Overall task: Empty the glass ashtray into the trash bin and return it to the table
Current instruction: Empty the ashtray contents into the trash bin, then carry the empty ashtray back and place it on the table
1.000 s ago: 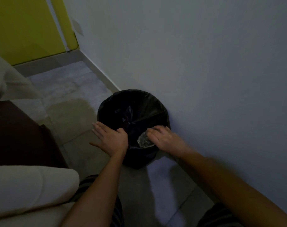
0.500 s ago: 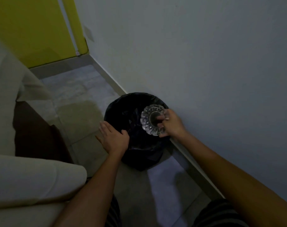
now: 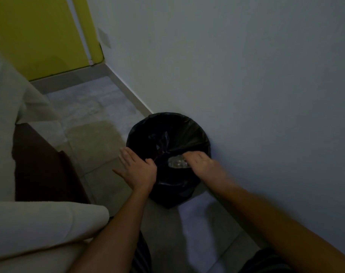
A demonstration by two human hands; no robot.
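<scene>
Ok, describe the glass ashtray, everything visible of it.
The glass ashtray looks like clear, faceted glass, catching faint glints in dim light. Only a small edge-on portion shows; the rest is hidden under the right hand, which grips it from above. It appears tipped over the mouth of the black-lined trash bin, low inside its near rim. Contents cannot be seen.

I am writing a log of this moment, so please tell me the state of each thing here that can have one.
Ashtray: held over the bin mouth, tipped; contents not visible.
Bin: upright against the wall, open, lined with a black bag.
Right hand: shut on the ashtray.
Left hand: open, flat on the bin rim.
</scene>
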